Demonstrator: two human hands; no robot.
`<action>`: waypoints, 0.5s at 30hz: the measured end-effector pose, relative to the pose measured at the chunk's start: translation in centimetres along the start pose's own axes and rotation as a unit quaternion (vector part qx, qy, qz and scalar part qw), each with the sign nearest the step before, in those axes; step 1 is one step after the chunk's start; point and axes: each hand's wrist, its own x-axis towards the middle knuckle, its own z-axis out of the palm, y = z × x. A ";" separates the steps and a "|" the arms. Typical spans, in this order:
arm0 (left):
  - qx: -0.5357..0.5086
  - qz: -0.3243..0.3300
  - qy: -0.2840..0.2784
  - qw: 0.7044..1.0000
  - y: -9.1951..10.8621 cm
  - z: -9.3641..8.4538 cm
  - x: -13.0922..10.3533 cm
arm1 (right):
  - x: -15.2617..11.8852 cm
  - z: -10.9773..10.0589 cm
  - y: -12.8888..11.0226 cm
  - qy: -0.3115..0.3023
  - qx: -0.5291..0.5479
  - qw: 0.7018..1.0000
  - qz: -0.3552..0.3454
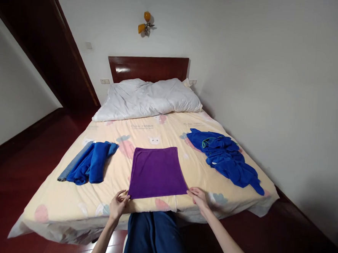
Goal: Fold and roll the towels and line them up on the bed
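A purple towel (159, 173) lies flat and spread in a near square close to the bed's front edge. My left hand (118, 205) pinches its near left corner between thumb and fingers. At the near right corner, my right hand (198, 199) is closed on the cloth's edge. To the left lie several rolled or folded blue towels (99, 162), side by side, one of them greyer. A loose, crumpled heap of blue towels (227, 156) is on the right, with a bit of green edging showing.
The bed (75, 204) has a cream sheet with fruit and rabbit prints. A folded white quilt (150, 98) lies before the dark wooden headboard (149, 69). White wall (269, 79) runs along the right; dark red floor (8, 181) shows on the left.
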 end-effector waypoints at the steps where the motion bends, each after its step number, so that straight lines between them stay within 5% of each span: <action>1: -0.003 -0.001 -0.003 1.000 -0.3 -0.3 -0.5 | -0.3 -0.3 0.0 -0.002 -0.004 1.000 0.001; 8: 0.049 -0.018 -0.094 0.994 -1.1 -1.5 -1.2 | -0.3 -2.3 0.6 -0.053 -0.048 0.997 0.022; 15: 0.094 -0.026 -0.148 0.984 3.6 -0.8 7.9 | 3.7 -0.5 -1.5 -0.057 -0.084 0.994 0.039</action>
